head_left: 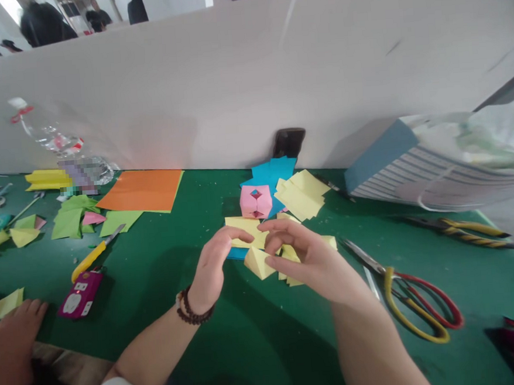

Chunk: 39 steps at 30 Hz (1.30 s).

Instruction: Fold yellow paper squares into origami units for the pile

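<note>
Both forearms are reaching up from the near edge, and the left hand (213, 266), wearing a dark bead bracelet (191, 309) at the wrist, is curling its fingers narrowly, thumb and forefinger pinching toward a folded yellow paper piece (258, 261). At three o'clock of it, the right hand (307, 253) is closing its fingers on the same piece, thumb and fingertips touching the paper. That piece is sitting just above the green table mat (258, 333), mid-table, with a blue sheet (237, 253) peeking out beneath. At twelve o'clock from the hands a pink folded cube (256, 201) is lying, and loose yellow squares (301, 194) are spreading at one o'clock over more blue paper. At three o'clock, red-and-yellow scissors (417, 304) are lying open on the mat. Further out at two o'clock, a striped box (396, 174) is resting on its side; a clear plastic bag is bulging from it, and I cannot tell what is in it. At ten o'clock a clear plastic bottle (53, 136) is lying tilted. Another person's hand (15, 326) is resting at nine o'clock.
</note>
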Each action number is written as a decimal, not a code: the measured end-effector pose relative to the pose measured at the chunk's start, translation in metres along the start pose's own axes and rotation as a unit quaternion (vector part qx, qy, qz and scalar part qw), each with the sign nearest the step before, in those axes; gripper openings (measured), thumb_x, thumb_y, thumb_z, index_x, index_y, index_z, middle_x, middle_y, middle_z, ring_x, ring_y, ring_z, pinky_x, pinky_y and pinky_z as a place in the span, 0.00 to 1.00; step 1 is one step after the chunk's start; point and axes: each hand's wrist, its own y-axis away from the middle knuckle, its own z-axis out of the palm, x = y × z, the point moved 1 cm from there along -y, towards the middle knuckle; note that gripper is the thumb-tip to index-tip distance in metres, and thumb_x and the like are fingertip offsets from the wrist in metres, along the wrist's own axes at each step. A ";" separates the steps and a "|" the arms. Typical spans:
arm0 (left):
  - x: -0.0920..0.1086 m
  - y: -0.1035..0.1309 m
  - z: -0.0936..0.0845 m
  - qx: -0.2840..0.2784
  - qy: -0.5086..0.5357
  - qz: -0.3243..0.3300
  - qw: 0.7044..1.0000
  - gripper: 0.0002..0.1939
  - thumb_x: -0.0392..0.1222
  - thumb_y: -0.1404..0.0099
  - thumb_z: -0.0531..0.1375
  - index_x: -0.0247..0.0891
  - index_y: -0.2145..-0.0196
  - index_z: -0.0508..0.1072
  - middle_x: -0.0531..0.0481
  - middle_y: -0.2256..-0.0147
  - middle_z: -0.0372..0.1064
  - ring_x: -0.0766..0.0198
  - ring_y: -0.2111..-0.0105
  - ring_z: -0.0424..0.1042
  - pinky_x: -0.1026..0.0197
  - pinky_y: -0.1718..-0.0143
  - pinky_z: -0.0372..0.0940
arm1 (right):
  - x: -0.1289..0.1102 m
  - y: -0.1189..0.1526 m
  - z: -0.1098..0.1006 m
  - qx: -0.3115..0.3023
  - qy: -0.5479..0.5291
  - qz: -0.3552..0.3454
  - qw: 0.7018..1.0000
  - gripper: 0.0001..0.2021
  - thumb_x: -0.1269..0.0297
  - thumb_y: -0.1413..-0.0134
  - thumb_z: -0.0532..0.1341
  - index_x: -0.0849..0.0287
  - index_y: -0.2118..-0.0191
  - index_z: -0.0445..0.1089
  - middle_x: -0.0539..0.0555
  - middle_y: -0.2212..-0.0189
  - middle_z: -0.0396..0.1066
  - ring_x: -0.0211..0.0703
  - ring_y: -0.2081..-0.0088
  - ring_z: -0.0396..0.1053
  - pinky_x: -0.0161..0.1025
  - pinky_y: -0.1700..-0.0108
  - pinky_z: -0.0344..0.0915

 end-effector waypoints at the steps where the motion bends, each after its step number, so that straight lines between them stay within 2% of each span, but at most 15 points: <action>1: 0.000 0.000 -0.001 0.008 -0.009 -0.001 1.000 0.16 0.47 0.28 0.49 0.37 0.59 0.74 0.44 0.58 0.69 0.57 0.54 0.67 0.56 0.48 0.60 | 0.000 0.000 0.000 0.010 0.008 -0.009 1.000 0.15 0.63 0.47 0.63 0.52 0.53 0.68 0.49 0.69 0.72 0.41 0.65 0.71 0.41 0.62 0.69; 3: 0.001 0.000 -0.003 0.032 -0.033 0.001 0.999 0.13 0.48 0.31 0.56 0.38 0.56 0.72 0.45 0.58 0.68 0.58 0.54 0.67 0.57 0.50 0.61 | -0.002 0.000 -0.001 0.030 0.025 -0.041 0.998 0.09 0.63 0.48 0.63 0.52 0.59 0.72 0.52 0.67 0.73 0.43 0.62 0.71 0.43 0.60 0.70; 5: 0.002 0.001 -0.003 0.062 -0.041 0.000 0.997 0.13 0.48 0.33 0.59 0.39 0.54 0.71 0.47 0.61 0.65 0.61 0.58 0.66 0.61 0.54 0.62 | -0.004 0.000 -0.001 0.048 0.049 -0.097 0.993 0.03 0.65 0.48 0.63 0.52 0.65 0.74 0.53 0.66 0.74 0.46 0.59 0.71 0.45 0.56 0.70; 8: 0.002 0.003 -0.001 0.076 0.019 -0.046 0.996 0.16 0.50 0.32 0.58 0.41 0.52 0.70 0.50 0.64 0.63 0.64 0.63 0.65 0.64 0.59 0.63 | -0.010 0.003 -0.002 0.048 0.108 -0.203 0.972 0.05 0.69 0.46 0.63 0.51 0.68 0.74 0.50 0.71 0.75 0.47 0.56 0.70 0.49 0.51 0.68; 11: 0.003 0.003 0.004 0.013 0.126 -0.107 0.986 0.20 0.55 0.33 0.57 0.43 0.48 0.67 0.47 0.54 0.65 0.62 0.57 0.67 0.62 0.56 0.65 | -0.016 0.006 -0.003 0.036 0.172 -0.272 0.946 0.08 0.72 0.46 0.63 0.49 0.67 0.74 0.48 0.68 0.77 0.46 0.54 0.70 0.51 0.46 0.66; 13: 0.003 0.002 0.007 -0.039 0.188 -0.127 0.973 0.23 0.59 0.33 0.56 0.43 0.46 0.65 0.45 0.47 0.63 0.58 0.52 0.67 0.59 0.56 0.67 | -0.019 0.007 -0.004 0.050 0.204 -0.290 0.934 0.09 0.72 0.46 0.63 0.48 0.68 0.75 0.50 0.62 0.76 0.47 0.52 0.69 0.54 0.45 0.65; 15: 0.004 0.002 0.008 -0.073 0.228 -0.147 0.960 0.25 0.60 0.34 0.57 0.43 0.46 0.65 0.44 0.45 0.63 0.56 0.52 0.69 0.60 0.60 0.69 | -0.021 0.008 -0.004 0.068 0.229 -0.296 0.925 0.10 0.72 0.45 0.62 0.48 0.69 0.76 0.52 0.58 0.74 0.49 0.51 0.69 0.55 0.45 0.66; 19: 0.005 0.002 0.008 -0.065 0.234 -0.174 0.954 0.19 0.48 0.37 0.63 0.41 0.50 0.68 0.46 0.55 0.70 0.62 0.61 0.72 0.63 0.64 0.70 | -0.022 0.008 -0.004 0.064 0.258 -0.303 0.915 0.10 0.74 0.45 0.62 0.49 0.69 0.76 0.54 0.55 0.72 0.50 0.49 0.68 0.54 0.46 0.67; 25: 0.002 0.002 0.006 -0.002 0.145 -0.154 0.977 0.11 0.37 0.39 0.61 0.38 0.57 0.72 0.48 0.59 0.71 0.64 0.64 0.71 0.64 0.65 0.68 | -0.020 0.013 -0.003 0.055 0.252 -0.267 0.928 0.09 0.72 0.43 0.60 0.50 0.60 0.73 0.57 0.47 0.67 0.49 0.47 0.68 0.49 0.47 0.68; 28: 0.000 0.002 0.005 0.015 0.076 -0.127 0.989 0.14 0.31 0.44 0.59 0.38 0.59 0.72 0.49 0.62 0.72 0.64 0.65 0.71 0.64 0.66 0.68 | -0.019 0.015 -0.004 0.091 0.229 -0.220 0.944 0.11 0.70 0.42 0.59 0.50 0.55 0.70 0.56 0.52 0.71 0.48 0.50 0.71 0.47 0.50 0.69; 32: 0.003 0.001 0.003 0.033 -0.002 -0.100 0.994 0.17 0.28 0.49 0.56 0.38 0.61 0.73 0.50 0.66 0.73 0.64 0.65 0.71 0.65 0.67 0.66 | -0.018 0.014 -0.004 0.108 0.215 -0.156 0.958 0.09 0.65 0.41 0.58 0.52 0.54 0.69 0.54 0.61 0.75 0.45 0.60 0.73 0.43 0.58 0.71; 39: 0.007 0.001 0.005 0.046 -0.065 -0.063 0.995 0.16 0.28 0.49 0.56 0.39 0.62 0.73 0.52 0.67 0.73 0.65 0.67 0.72 0.65 0.66 0.66 | -0.015 0.013 0.000 0.011 0.202 -0.107 0.973 0.14 0.65 0.44 0.61 0.49 0.52 0.69 0.51 0.64 0.73 0.39 0.68 0.71 0.38 0.64 0.71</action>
